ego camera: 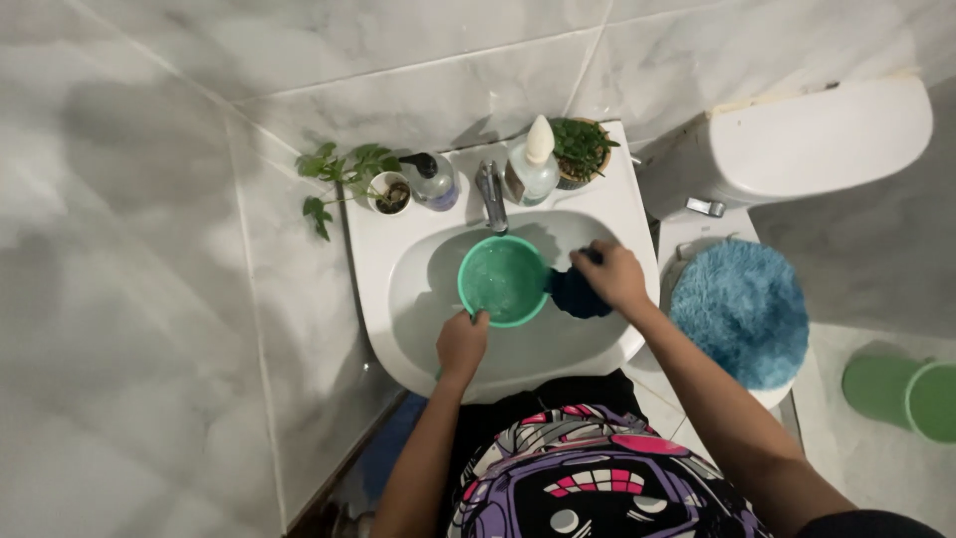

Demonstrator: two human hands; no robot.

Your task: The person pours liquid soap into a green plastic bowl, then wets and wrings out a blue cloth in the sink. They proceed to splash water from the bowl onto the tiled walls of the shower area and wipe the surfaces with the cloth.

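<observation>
Hidden or unclear: the cloth (579,295) is dark blue and bunched, its lower edge lost in shadow against the bowl (504,280); fabric type not readable. Right fingertips are buried in the cloth. The tap (491,195) spout ends right over the bowl's far rim; whether water runs cannot be told. The bucket (908,393) is cut off at the right frame edge. Both forearms run out of the bottom of frame.

Hands: left hand (462,342) grips the near rim of the bowl, thumb over the edge, fingers closed on it. Right hand (613,276) is clamped on the cloth, just right of the bowl and touching its rim. The bowl sits inside the sink (398,289), centred under the tap.

Around: on the back ledge, a small pot with a trailing plant (351,171), a clear pump bottle (433,180), a squeeze bottle (533,166) with a pale cap, and a second potted plant (581,149). Toilet (797,149) stands right of the sink, its lid under a fluffy blue cover (742,311).

Materials: bowl round, green plastic, inside wet-looking. Sink white glazed ceramic. Walls grey-veined marble-look tile. Bucket green plastic.
</observation>
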